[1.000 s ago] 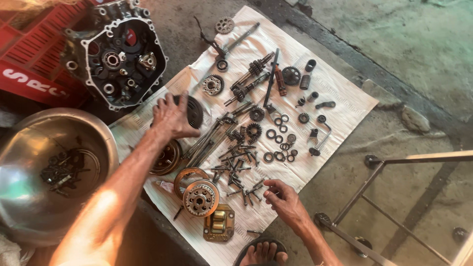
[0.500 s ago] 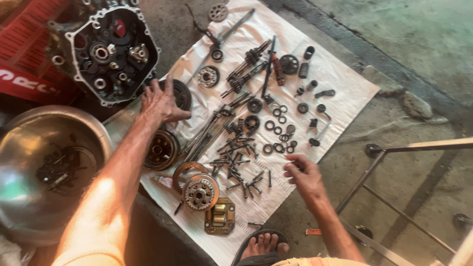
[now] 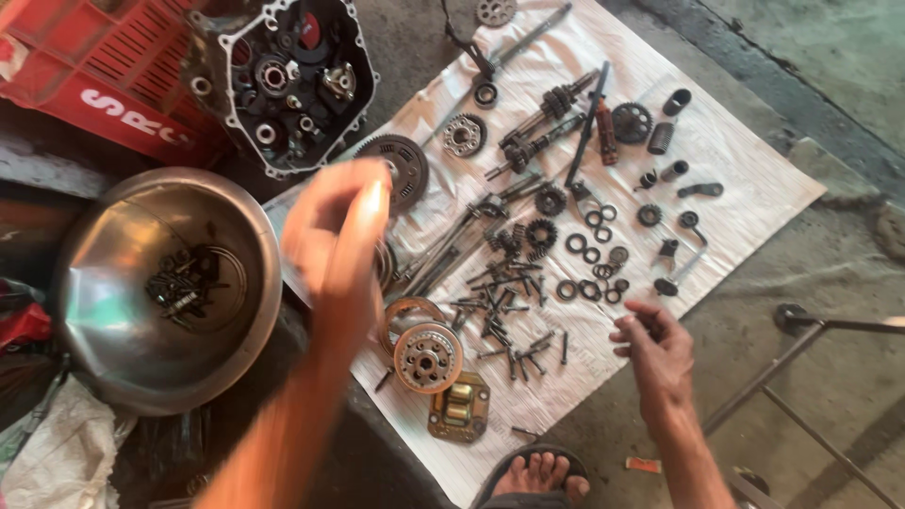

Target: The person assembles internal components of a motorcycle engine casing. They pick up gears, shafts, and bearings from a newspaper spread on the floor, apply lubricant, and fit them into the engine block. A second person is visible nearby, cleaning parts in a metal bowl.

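Concrete floor, grimy and cracked, carries a white sheet (image 3: 754, 179) spread with stripped engine parts. From my remote seat I see an engine case (image 3: 283, 80) lying open against a red crate (image 3: 90, 75) at top left, and a steel bowl (image 3: 104, 358) of loose bolts below it.

My left hand (image 3: 339, 226) is raised over the sheet's left edge and badly blurred; fingers look bunched, but I cannot tell whether it grips anything. It hangs just beside the big gear (image 3: 396, 170) and above the clutch stack (image 3: 426, 356).

My right hand (image 3: 655, 344) rests low at the sheet's near edge, fingers loosely curled, thumb and forefinger close together; it may pinch something small, too small to make out. The washers (image 3: 589, 269) lie just above it, the bolt pile (image 3: 500, 311) to its left.

Risks, as I judge them: the left hand, being so blurred, may be travelling fast, and a sweep could clip the big gear or scatter the bolt pile into the washers, mixing sorted groups. Anything small slipping from the right hand so near the sheet's edge could roll onto the concrete and vanish in the grit. A bare foot (image 3: 537, 476) sits at the sheet's bottom edge, so a dropped gear could land on toes. The shafts (image 3: 547, 123) lie loose and could roll if the sheet is tugged.
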A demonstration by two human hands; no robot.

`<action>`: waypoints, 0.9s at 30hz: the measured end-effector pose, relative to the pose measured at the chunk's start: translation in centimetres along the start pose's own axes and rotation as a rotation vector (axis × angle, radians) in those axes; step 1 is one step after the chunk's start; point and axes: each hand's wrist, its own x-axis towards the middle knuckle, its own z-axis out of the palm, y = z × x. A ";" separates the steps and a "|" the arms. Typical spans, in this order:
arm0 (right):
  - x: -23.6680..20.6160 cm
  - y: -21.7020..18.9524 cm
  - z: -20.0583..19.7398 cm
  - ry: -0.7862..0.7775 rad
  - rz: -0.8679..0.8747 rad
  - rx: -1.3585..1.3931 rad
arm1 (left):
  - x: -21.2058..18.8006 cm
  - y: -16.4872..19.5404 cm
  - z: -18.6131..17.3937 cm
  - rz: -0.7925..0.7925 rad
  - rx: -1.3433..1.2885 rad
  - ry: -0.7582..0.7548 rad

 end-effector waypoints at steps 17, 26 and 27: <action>0.9 -1.0 5.2 -0.168 0.073 -0.107 | -35.3 16.4 2.3 0.648 0.671 -0.339; 0.3 -1.4 4.2 -0.164 0.112 -0.182 | -36.8 15.9 2.4 0.739 0.763 -0.290; 0.3 -1.2 4.4 -0.173 0.109 -0.176 | -37.0 15.8 2.3 0.777 0.835 -0.325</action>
